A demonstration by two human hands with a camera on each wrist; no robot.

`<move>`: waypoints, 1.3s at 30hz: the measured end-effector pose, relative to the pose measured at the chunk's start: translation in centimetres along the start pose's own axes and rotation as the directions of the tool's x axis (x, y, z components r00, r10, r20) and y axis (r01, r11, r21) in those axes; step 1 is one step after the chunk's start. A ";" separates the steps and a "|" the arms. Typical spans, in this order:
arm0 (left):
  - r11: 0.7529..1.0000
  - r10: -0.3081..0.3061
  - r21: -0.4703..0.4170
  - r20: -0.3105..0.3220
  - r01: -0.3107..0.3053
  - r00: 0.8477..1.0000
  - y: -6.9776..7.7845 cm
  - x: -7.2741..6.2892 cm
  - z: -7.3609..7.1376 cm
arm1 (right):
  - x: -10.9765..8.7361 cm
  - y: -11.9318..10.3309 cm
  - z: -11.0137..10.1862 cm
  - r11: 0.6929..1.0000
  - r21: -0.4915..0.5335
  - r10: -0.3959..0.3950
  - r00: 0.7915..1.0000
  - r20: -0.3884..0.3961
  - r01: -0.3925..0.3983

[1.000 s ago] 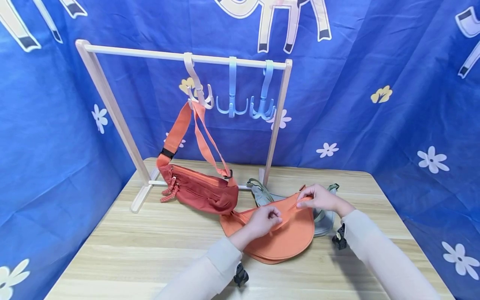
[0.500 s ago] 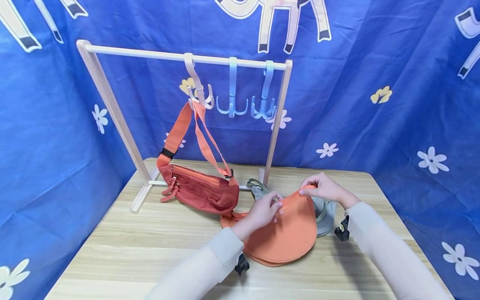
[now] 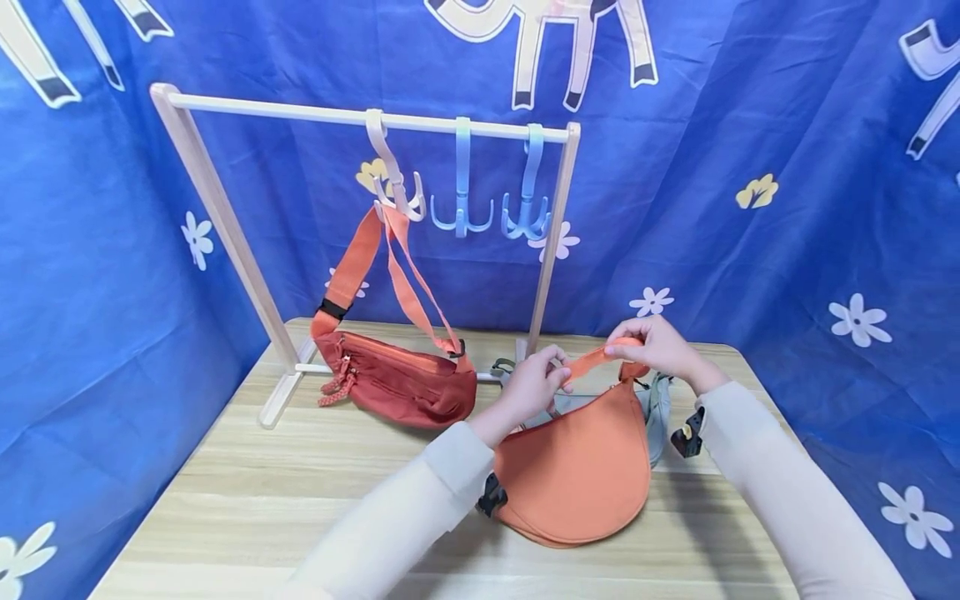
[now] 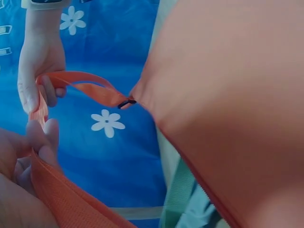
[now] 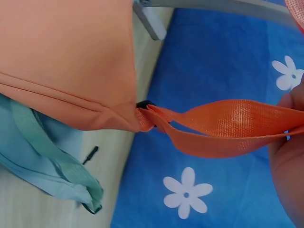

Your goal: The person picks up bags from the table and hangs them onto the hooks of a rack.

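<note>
An orange crescent-shaped shoulder bag (image 3: pixel 573 475) stands tilted up over the table, its zipped edge uppermost. Its orange strap (image 3: pixel 588 364) is raised between both hands. My left hand (image 3: pixel 528 387) pinches the strap on the left side. My right hand (image 3: pixel 654 346) grips it further right, above the bag's right corner. In the left wrist view, the two hands sit close together along the webbing. The right wrist view shows a doubled strap loop (image 5: pixel 223 128) running from the bag's corner to the fingers. A grey-green bag (image 3: pixel 657 417) lies behind, partly hidden by the orange one.
Across the table (image 3: pixel 300 492) stands a pale rack (image 3: pixel 247 225). A white hook (image 3: pixel 397 183) on its bar holds a dark red waist bag (image 3: pixel 405 383) by an orange strap. Two blue hooks (image 3: pixel 462 183) hang beside it. Blue patterned cloth (image 3: pixel 675 208) surrounds the table.
Both hands have risen from the bag's top edge and now hold its strap up. The orange bag has been pulled to the right and tilted upright, away from the red bag.
</note>
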State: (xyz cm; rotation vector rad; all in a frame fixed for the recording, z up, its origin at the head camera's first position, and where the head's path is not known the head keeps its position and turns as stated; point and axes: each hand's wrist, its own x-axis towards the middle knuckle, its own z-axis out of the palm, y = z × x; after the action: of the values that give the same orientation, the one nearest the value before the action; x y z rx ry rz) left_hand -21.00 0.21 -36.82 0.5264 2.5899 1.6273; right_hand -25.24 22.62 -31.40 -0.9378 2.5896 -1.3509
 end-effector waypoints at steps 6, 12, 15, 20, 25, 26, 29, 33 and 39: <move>1.000 0.018 0.010 -0.008 -0.018 1.000 1.4 0.8 -0.4 | 0.3 -1.0 -1.2 0.999 -0.022 -0.051 0.998 -0.025 0.050; 1.000 0.017 0.025 -0.032 -0.016 0.999 2.7 1.7 -1.0 | 0.9 -1.4 -2.2 0.995 -0.075 -0.065 0.996 -0.054 0.061; 0.999 0.028 0.041 -0.051 -0.026 0.998 3.2 1.9 -1.5 | 1.4 -1.2 -2.8 0.995 -0.087 -0.053 0.996 -0.071 0.046; 0.999 0.043 0.034 -0.072 -0.040 0.996 4.0 2.2 -2.4 | 2.2 -1.3 -3.4 0.995 -0.098 -0.006 0.996 -0.085 -0.002; 0.997 0.066 0.052 -0.081 -0.062 0.995 4.8 2.3 -3.6 | 2.7 -2.3 -3.6 0.994 -0.106 0.029 0.993 -0.111 -0.041; 0.996 0.070 0.055 -0.081 -0.065 0.994 5.0 2.3 -3.8 | 2.8 -2.5 -3.7 0.993 -0.107 0.032 0.993 -0.115 -0.044; 0.996 0.072 0.066 -0.086 -0.067 0.994 5.4 2.4 -4.6 | 3.1 -3.2 -3.8 0.992 -0.114 0.031 0.992 -0.124 -0.045; 0.992 0.082 0.102 -0.110 -0.071 0.991 6.0 2.5 -5.6 | 3.3 -5.2 -3.9 0.993 -0.116 0.006 0.994 -0.107 -0.019; 0.991 0.089 0.110 -0.137 -0.074 0.987 6.7 2.7 -7.1 | 3.4 -8.5 -3.7 0.994 -0.103 -0.058 0.994 -0.090 0.048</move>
State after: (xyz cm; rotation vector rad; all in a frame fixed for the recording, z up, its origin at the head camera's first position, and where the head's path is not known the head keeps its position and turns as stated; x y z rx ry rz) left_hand -23.21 -2.49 -27.31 0.5483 2.8046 1.6153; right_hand -25.11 19.75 -21.96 -0.9877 2.7443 -1.3183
